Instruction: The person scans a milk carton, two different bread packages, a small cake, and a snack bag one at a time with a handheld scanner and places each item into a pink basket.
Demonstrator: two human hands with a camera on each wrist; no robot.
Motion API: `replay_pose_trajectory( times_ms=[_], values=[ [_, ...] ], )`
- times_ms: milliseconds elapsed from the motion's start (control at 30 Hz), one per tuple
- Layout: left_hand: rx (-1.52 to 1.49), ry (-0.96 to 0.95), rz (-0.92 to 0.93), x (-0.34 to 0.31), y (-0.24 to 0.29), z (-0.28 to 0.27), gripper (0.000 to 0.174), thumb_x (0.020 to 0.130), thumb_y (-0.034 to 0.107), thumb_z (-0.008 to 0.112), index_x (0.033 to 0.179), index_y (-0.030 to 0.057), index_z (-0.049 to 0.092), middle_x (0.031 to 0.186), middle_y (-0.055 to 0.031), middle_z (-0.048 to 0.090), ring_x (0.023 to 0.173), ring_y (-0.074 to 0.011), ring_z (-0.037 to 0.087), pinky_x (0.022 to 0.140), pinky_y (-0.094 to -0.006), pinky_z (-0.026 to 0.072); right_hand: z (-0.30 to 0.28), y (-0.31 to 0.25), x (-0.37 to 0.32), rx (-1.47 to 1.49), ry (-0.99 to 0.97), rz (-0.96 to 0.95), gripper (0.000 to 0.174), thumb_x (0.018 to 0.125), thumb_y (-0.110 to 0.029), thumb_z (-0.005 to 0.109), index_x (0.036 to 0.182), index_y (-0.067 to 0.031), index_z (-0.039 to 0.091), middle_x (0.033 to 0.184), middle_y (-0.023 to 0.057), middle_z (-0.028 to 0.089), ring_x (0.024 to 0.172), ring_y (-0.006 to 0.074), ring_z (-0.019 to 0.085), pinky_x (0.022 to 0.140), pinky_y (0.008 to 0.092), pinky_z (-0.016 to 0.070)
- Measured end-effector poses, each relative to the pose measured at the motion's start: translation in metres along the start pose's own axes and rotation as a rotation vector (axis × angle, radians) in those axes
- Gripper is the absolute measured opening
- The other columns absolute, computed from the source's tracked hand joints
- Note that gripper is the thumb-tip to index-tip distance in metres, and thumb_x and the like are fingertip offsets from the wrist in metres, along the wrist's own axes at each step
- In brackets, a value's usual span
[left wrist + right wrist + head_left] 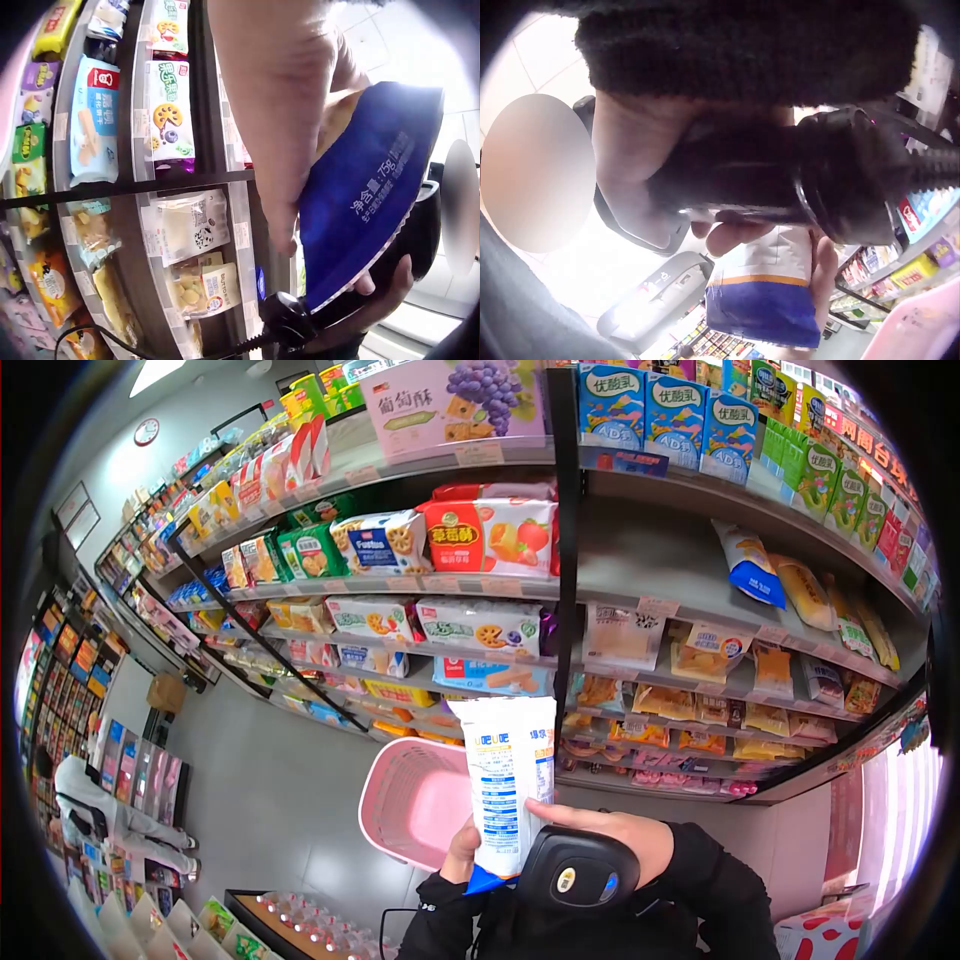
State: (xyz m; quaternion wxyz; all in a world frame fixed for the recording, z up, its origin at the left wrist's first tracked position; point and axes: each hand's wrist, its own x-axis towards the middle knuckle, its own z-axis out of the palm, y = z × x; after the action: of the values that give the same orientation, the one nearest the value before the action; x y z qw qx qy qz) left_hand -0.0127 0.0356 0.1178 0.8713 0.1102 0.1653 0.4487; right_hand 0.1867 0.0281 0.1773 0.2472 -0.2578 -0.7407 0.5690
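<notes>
A white snack packet (505, 780) with blue and orange print stands roughly upright before my chest, its printed back toward the head camera. My left hand (462, 852) grips it along its lower left side. In the left wrist view the packet's blue end (367, 187) shows a 75g marking. My right hand (625, 838) holds a black barcode scanner (578, 868), with fingers curled round the handle (735, 169) in the right wrist view. Close beside the packet's right edge is the right hand's fingertip; the scanner's head overlaps the packet's lower corner in the head view.
A pink basket (400, 800) is on the grey floor beyond the packet. Shelves (500, 588) of biscuits, cartons and bread stand ahead. A coiled cable (251, 343) runs from the scanner. Bottles (320, 930) line the lower left, and a person (110, 815) is at far left.
</notes>
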Motion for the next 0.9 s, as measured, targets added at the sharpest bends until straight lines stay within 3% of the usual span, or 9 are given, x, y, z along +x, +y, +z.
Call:
replay_pose_trajectory(
  times_ms=[100, 167, 233, 367, 500, 600, 767, 833, 900],
  values=[
    [0.09, -0.165, -0.064, -0.001, 0.013, -0.059, 0.083, 0.056, 0.029, 0.072, 0.122, 0.0002, 0.031, 0.115, -0.0185, 0.043, 0.102, -0.0315, 0.046, 0.089, -0.0406, 0.0364, 0.016, 0.006, 0.005, 0.138, 0.125, -0.002, 0.081, 0.06, -0.014, 0.069, 0.127, -0.0021, 0.024, 0.116, 0.0125, 0.042, 0.101, 0.0178, 0.046, 0.087, 0.0272, 0.0334],
    [0.07, -0.102, 0.0, -0.007, 0.018, -0.06, 0.084, 0.052, 0.024, 0.073, 0.12, -0.0007, 0.032, 0.113, -0.0172, 0.046, 0.1, -0.0317, 0.048, 0.087, -0.0405, 0.0375, 0.025, 0.029, -0.003, 0.277, 0.225, 0.108, 0.073, 0.059, -0.014, 0.07, 0.121, -0.0009, 0.033, 0.11, 0.0116, 0.047, 0.1, 0.0155, 0.046, 0.087, 0.0276, 0.0347],
    [0.304, -0.127, 0.077, -0.008, 0.032, -0.088, 0.088, 0.052, 0.027, 0.072, 0.122, -0.0029, 0.027, 0.117, -0.0216, 0.04, 0.104, -0.0346, 0.044, 0.088, -0.0463, 0.0356, 0.021, 0.032, -0.007, 0.035, 0.238, 0.029, 0.059, 0.059, -0.014, 0.07, 0.11, 0.0, 0.044, 0.102, 0.01, 0.053, 0.093, 0.0158, 0.05, 0.084, 0.0287, 0.0377],
    [0.382, -0.158, 0.134, -0.025, 0.042, -0.089, 0.089, 0.051, 0.027, 0.072, 0.122, -0.0028, 0.027, 0.117, -0.0216, 0.04, 0.104, -0.0365, 0.043, 0.088, -0.0482, 0.0352, 0.036, 0.039, -0.008, 0.061, 0.268, 0.032, 0.057, 0.059, -0.013, 0.07, 0.109, -0.0012, 0.045, 0.102, 0.0098, 0.053, 0.091, 0.0169, 0.051, 0.084, 0.0292, 0.0382],
    [0.178, -0.157, 0.106, -0.04, 0.042, -0.095, 0.094, 0.049, 0.037, 0.074, 0.121, -0.0013, 0.027, 0.115, -0.0204, 0.04, 0.103, -0.0359, 0.044, 0.086, -0.0484, 0.0371, 0.048, 0.054, -0.004, 0.025, 0.288, 0.08, 0.057, 0.058, -0.011, 0.071, 0.108, -0.0017, 0.045, 0.101, 0.0093, 0.054, 0.092, 0.0174, 0.05, 0.083, 0.0296, 0.0385],
    [0.006, -0.47, -0.03, -0.037, 0.045, -0.114, 0.099, 0.044, 0.054, 0.073, 0.114, -0.0035, 0.032, 0.102, -0.016, 0.047, 0.097, -0.0299, 0.046, 0.087, -0.0437, 0.0366, 0.053, 0.05, 0.004, 0.146, 0.315, 0.122, 0.058, 0.057, -0.011, 0.071, 0.108, -0.0017, 0.045, 0.101, 0.0092, 0.054, 0.092, 0.0172, 0.051, 0.083, 0.0297, 0.0386],
    [0.124, -0.278, 0.137, -0.041, 0.041, -0.11, 0.093, 0.047, 0.05, 0.074, 0.112, -0.0025, 0.034, 0.1, -0.0157, 0.048, 0.098, -0.028, 0.046, 0.086, -0.0421, 0.0371, 0.062, 0.053, 0.01, 0.092, 0.268, 0.057, 0.055, 0.058, -0.011, 0.07, 0.106, -0.0011, 0.045, 0.097, 0.0107, 0.056, 0.087, 0.0182, 0.052, 0.079, 0.0298, 0.0407],
    [0.387, -0.1, 0.253, -0.041, 0.042, -0.117, 0.091, 0.047, 0.049, 0.074, 0.113, -0.0003, 0.034, 0.1, -0.0155, 0.048, 0.098, -0.0278, 0.046, 0.083, -0.0411, 0.0401, 0.062, 0.051, 0.009, 0.102, 0.225, 0.074, 0.05, 0.059, -0.011, 0.069, 0.102, -0.0009, 0.047, 0.094, 0.0112, 0.057, 0.084, 0.0187, 0.054, 0.077, 0.0298, 0.0414],
    [0.407, -0.112, 0.237, -0.038, 0.044, -0.119, 0.089, 0.048, 0.048, 0.074, 0.113, 0.0012, 0.035, 0.1, -0.0158, 0.048, 0.098, -0.028, 0.046, 0.08, -0.0404, 0.0423, 0.064, 0.05, 0.009, 0.085, 0.229, 0.065, 0.045, 0.059, -0.011, 0.069, 0.099, -0.0008, 0.049, 0.09, 0.0107, 0.058, 0.082, 0.0191, 0.054, 0.076, 0.0299, 0.0421]
  ],
)
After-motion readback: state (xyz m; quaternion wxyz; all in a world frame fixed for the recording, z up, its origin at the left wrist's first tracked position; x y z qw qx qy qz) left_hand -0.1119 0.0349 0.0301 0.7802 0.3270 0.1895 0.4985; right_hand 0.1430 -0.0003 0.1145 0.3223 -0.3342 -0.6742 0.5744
